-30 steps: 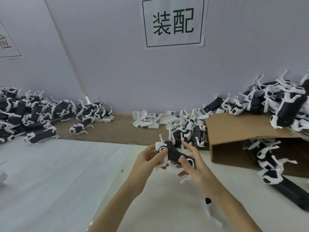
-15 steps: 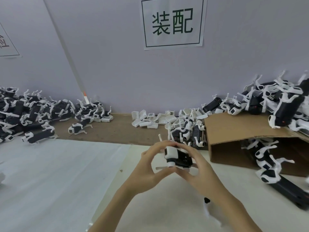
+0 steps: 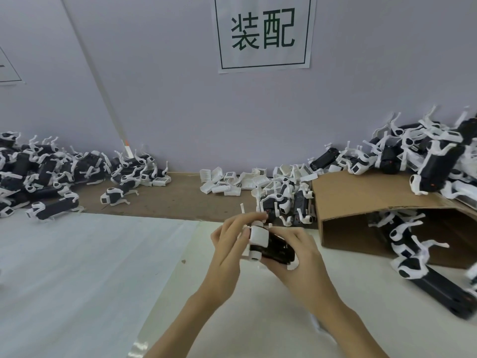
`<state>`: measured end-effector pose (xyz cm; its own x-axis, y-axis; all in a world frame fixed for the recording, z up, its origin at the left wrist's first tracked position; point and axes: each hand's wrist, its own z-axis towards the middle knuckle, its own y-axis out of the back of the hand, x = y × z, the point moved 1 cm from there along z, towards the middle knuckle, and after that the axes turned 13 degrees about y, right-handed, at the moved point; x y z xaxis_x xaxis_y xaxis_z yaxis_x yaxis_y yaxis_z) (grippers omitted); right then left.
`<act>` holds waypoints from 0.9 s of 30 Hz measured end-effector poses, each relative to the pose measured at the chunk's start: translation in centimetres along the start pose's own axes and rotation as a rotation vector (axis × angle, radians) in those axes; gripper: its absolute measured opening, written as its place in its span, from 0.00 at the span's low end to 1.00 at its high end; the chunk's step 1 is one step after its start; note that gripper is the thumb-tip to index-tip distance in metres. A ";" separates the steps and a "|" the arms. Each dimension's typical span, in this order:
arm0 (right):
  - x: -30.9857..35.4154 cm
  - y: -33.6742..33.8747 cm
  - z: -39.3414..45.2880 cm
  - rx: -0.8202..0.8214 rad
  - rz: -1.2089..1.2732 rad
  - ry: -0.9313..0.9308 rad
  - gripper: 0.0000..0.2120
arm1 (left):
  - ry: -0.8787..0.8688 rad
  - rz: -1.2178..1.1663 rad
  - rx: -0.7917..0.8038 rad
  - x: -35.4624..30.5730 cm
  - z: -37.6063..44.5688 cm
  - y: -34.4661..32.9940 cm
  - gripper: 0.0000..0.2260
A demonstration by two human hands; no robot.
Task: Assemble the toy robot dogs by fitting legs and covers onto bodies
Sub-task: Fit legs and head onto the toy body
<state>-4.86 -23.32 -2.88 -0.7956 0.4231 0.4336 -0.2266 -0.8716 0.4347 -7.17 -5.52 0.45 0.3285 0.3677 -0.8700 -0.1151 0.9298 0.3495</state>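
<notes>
Compared with half a second back, the dog (image 3: 271, 248) is tilted a bit more, white end up. Both hands still grip it above the counter (image 3: 77, 267): left hand (image 3: 229, 244) pinching the white end, right hand (image 3: 299, 257) wrapped under the black body. Dog piles (image 3: 46, 171) sit far left, covers (image 3: 232, 180) just beyond the hands, a box (image 3: 361, 202) to the right, a wall sign (image 3: 263, 32) above.

Both bare forearms reach forward from the bottom edge and converge at mid-frame. The left hand (image 3: 229, 244) has its fingers curled and its fingertips (image 3: 259, 216) pinched together; the right hand (image 3: 300, 257), palm turned inward, wraps its curled fingers toward the left
</notes>
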 end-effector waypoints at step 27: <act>-0.3 1.5 1.1 -0.180 0.601 -0.719 0.25 | 0.290 -0.361 0.075 1.2 0.9 -0.3 0.17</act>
<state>-4.31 -24.48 -1.49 -0.2846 -0.1089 0.9524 -0.0236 -0.9924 -0.1206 -5.88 -5.40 -0.41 0.0579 0.0202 -0.9981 0.0300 0.9993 0.0219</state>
